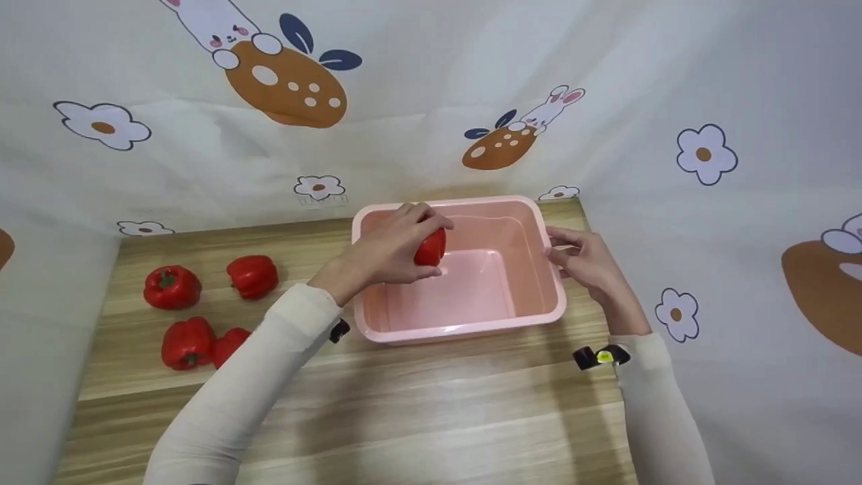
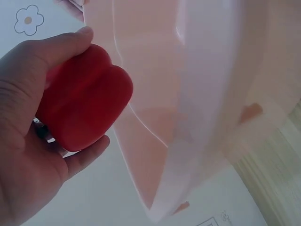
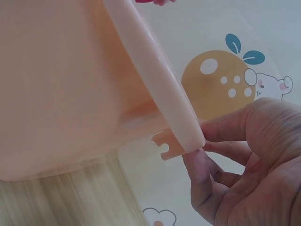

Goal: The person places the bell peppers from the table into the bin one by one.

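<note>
My left hand [image 1: 384, 256] grips a red bell pepper [image 1: 432, 247] over the left part of a pink plastic basin [image 1: 465, 331]. In the left wrist view the thumb and fingers curl round the sides of the pepper [image 2: 87, 101], whose lobed end faces out past the fingertips. On the basin's right side, my right hand [image 1: 587, 263] pinches the rim. The right wrist view shows thumb and fingertips at the end of that rim [image 3: 157, 80], beside a small notched tab [image 3: 169, 145]. The visible floor of the basin is bare.
Several more red bell peppers [image 1: 172, 287] lie on the wood-grain table [image 1: 431, 404] to the left, one partly hidden by the left sleeve [image 1: 229, 391]. Cloth printed with rabbits and flowers [image 1: 704, 155] hangs behind and along both sides, close to the basin's back edge.
</note>
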The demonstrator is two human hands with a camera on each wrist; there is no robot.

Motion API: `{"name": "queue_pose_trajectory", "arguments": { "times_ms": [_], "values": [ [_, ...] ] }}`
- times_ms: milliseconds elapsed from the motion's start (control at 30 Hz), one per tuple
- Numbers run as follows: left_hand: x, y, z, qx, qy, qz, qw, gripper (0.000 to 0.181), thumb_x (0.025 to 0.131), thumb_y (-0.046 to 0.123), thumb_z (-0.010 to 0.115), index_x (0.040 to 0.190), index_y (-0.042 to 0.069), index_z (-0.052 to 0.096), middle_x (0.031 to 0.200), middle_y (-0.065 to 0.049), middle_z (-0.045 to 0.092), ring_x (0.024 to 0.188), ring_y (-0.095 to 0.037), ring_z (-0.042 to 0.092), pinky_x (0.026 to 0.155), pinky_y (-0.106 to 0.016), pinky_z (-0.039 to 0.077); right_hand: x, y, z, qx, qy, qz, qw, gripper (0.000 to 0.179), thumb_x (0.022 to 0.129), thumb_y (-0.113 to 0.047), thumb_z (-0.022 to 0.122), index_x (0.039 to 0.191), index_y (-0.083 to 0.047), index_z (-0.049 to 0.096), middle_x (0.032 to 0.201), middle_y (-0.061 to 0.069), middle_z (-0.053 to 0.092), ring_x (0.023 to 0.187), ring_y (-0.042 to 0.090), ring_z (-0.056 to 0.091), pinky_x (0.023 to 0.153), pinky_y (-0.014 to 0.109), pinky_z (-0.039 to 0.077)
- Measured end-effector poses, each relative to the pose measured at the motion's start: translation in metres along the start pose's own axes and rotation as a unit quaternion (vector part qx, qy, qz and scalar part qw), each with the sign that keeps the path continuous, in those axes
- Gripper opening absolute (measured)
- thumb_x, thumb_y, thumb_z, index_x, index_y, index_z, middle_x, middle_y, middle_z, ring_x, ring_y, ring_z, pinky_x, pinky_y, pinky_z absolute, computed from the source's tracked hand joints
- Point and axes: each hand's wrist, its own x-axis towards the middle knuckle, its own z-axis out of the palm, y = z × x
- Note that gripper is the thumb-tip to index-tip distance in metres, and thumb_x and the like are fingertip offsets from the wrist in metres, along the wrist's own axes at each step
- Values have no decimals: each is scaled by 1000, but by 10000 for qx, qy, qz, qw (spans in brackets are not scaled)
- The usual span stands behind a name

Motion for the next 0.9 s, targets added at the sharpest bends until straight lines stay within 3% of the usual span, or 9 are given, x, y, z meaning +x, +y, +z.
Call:
{"name": "queue_pose_trajectory", "arguments": {
  "times_ms": [200,567,767,900],
  "values": [
    [-2,0,1,2,-26,-76,10000,70,82,39,81,142,29,47,139,1,49,130,-19,44,92,-41,60,2,1,4,102,5,-4,9999,50,96,-7,63,145,-7,54,126,24,62,89,13,70,71,30,63],
    [2,2,6,45,112,231,9997,64,86,37,79,141,24,50,140,-4,49,131,-21,44,101,-39,55,0,2,4,261,11,54,9996,49,96,-7,61,145,-5,53,120,19,59,89,11,68,69,31,63],
    [1,4,0,-8,207,158,9997,51,92,32,71,139,22,54,136,-3,53,130,-20,47,109,-40,49,1,2,5,252,12,61,9997,48,97,-9,60,145,-5,53,119,17,58,88,10,68,70,33,63],
    [-3,3,-2,-28,178,63,9998,47,93,33,68,137,23,55,133,-1,54,125,-19,49,108,-41,49,1,3,5,293,2,58,9996,48,98,-9,60,145,-4,53,119,17,58,87,9,68,71,31,63]
  ]
}}
